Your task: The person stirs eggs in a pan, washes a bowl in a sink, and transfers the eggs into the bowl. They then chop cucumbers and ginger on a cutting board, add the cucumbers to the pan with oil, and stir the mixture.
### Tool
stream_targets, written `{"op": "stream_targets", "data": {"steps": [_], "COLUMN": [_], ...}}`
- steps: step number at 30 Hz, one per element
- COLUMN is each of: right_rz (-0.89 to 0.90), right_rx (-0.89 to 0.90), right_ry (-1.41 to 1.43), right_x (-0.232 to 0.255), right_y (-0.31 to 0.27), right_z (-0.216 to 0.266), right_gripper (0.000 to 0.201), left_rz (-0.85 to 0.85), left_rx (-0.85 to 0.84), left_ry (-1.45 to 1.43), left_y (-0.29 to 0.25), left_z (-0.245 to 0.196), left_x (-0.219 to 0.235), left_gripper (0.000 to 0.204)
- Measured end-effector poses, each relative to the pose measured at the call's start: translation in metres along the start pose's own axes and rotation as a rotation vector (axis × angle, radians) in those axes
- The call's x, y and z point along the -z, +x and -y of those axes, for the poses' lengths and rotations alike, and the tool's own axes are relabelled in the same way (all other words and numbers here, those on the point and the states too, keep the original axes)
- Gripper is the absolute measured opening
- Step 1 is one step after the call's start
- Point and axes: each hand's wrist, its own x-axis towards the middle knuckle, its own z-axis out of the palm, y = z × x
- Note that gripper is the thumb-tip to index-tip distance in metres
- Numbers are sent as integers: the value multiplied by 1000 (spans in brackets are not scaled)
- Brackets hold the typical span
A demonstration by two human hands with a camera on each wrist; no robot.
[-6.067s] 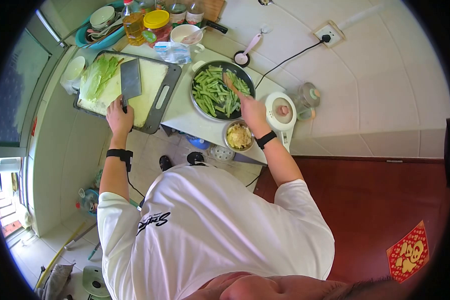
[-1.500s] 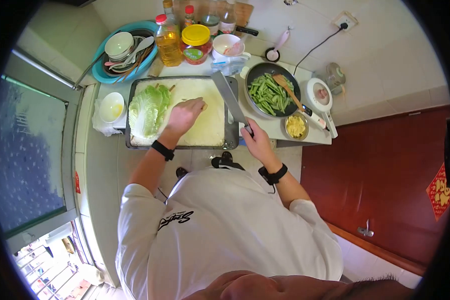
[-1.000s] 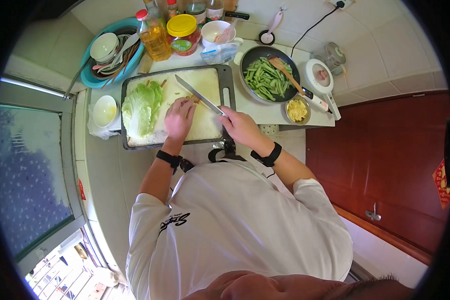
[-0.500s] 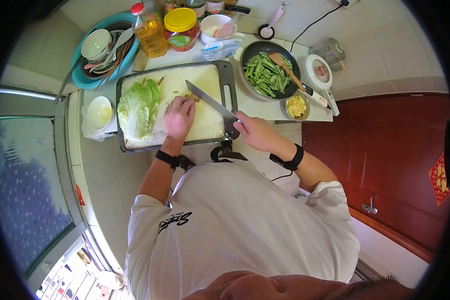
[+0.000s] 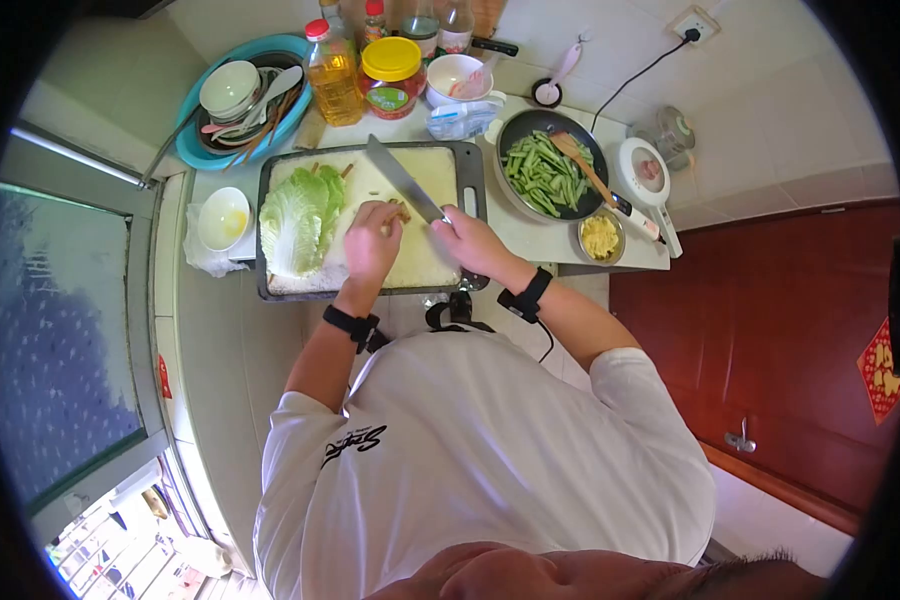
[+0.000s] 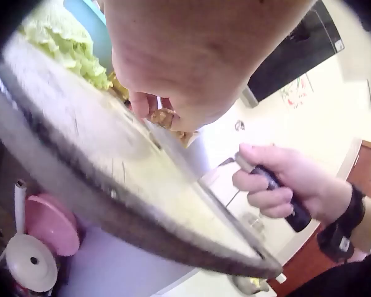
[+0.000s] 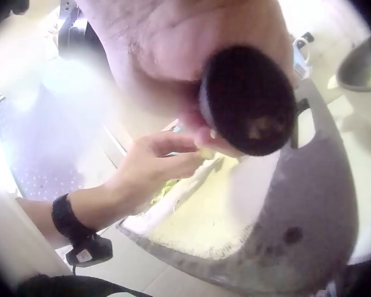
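Note:
In the head view, my right hand (image 5: 473, 243) grips the black handle of a cleaver (image 5: 406, 182), its blade slanting over the cutting board (image 5: 432, 255). My left hand (image 5: 374, 240), on the board left of the blade, pinches a small knobbly brown piece (image 6: 164, 117) in its fingertips, seen closer in the left wrist view. Its exact kind I cannot tell. Chinese cabbage leaves (image 5: 300, 225) lie at the board's left side. In the right wrist view, the round butt of the cleaver's handle (image 7: 247, 102) hides much of the blade.
Right of the board stands a pan (image 5: 510, 190) of cut green beans (image 5: 545, 170), a wooden spatula (image 5: 580, 165) resting in it. Nearby are a bowl of yellow chopped food (image 5: 600, 238) and a white bowl (image 5: 224, 219). An oil bottle (image 5: 334, 85) and jar (image 5: 390, 85) line the back.
The right hand has left the spatula in the pan and taken the cleaver, earlier in the left hand. The left hand now pinches a brown piece on the board; the blade has come over it.

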Motion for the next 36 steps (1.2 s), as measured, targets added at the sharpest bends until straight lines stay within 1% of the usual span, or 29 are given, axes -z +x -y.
{"op": "stream_targets", "data": {"steps": [1, 2, 3, 4, 5, 6, 7, 8, 9, 10, 11, 12, 13, 14, 15, 17, 19, 21, 22, 24, 25, 27, 28, 29, 30, 31, 33, 35, 36], "right_rz": [-53, -101, -93, -104, -110, -95, -92, -90, -132, -167, -158, -137, -125, -137, -151, -158, -167, -160, -166, -188, -197, -194, -201, -227, -256, -271, -233, -211, -175], "right_rx": [18, 38, 53, 18, -19, -4, -51, -97, -84, -66, -91, -168, -154, -148, -144, -143, -149, -199, -201, -234, -238, -250, -268, -210, -159, -191, -166, -200, -203], "right_ry": [117, 234, 233, 337, 443, 447, 488, 528, 523, 521, 518, 529, 533, 520, 506, 464, 424, 363, 362, 306, 303, 314, 308, 253, 197, 187, 244, 213, 185], "right_x": [-1, 0, 5, 11, 14, 16, 18, 20, 20, 18, 15, 18, 15, 13, 12, 11, 8, 6, 4, 3, 4, 4, 3, 2, 2, 4, 8, 18, 22], "right_y": [-4, -7, -12, -18, -26, -31, -36, -42, -48, -52, -56, -62, -67, -72, -77, -85, -93, -98, -102, -105, -105, -109, -111, -109, -110, -112, -106, -98, -96], "right_z": [-4, -9, -8, -6, -6, -9, -14, -17, -17, -17, -25, -19, -20, -23, -24, -22, -20, -20, -18, -13, -10, -3, -3, -5, -7, -7, -7, 0, 1], "right_gripper": [30, 32, 32, 33, 34, 34, 33, 33, 33, 34, 35, 35, 35, 35, 35, 35, 34, 35, 35, 35, 35, 36, 36, 36, 36, 36, 36, 36, 35], "left_rz": [-9, -81, -156, -190, -267, -350, -403, -513, -592, -654, -677, -584, -487, -445, -455, -331, -340, -227, -225, -153, -149, -36, -24, -8, -161, -311, -414, -58, 147], "left_rx": [-2, -7, -10, -10, -54, -79, 15, 65, 205, 227, 223, 289, 356, 368, 369, 433, 450, 500, 496, 551, 544, 464, 466, 468, 371, 271, 222, 105, 9], "left_ry": [5, -93, -188, -201, -140, -112, 2, -52, -107, -74, -51, -4, 37, 105, 110, 242, 293, 311, 306, 356, 348, 275, 298, 320, 388, 447, 191, -97, -21], "left_y": [0, 1, 5, 9, 15, 20, 25, 32, 41, 48, 53, 57, 61, 63, 66, 73, 82, 95, 100, 112, 115, 118, 119, 122, 122, 118, 102, 66, 55], "left_z": [-4, -6, -9, -9, -3, 9, 20, 36, 54, 72, 86, 98, 109, 121, 135, 167, 203, 231, 240, 255, 262, 277, 282, 286, 262, 223, 135, 81, 58], "left_x": [10, 23, 39, 60, 84, 110, 137, 160, 183, 203, 223, 239, 251, 255, 259, 264, 265, 260, 254, 243, 239, 239, 246, 250, 250, 251, 221, 161, 134], "left_gripper": [12, 15, 18, 21, 19, 19, 18, 15, 13, 16, 16, 17, 19, 18, 18, 18, 20, 22, 22, 22, 22, 24, 26, 27, 24, 22, 16, 17, 23]}}
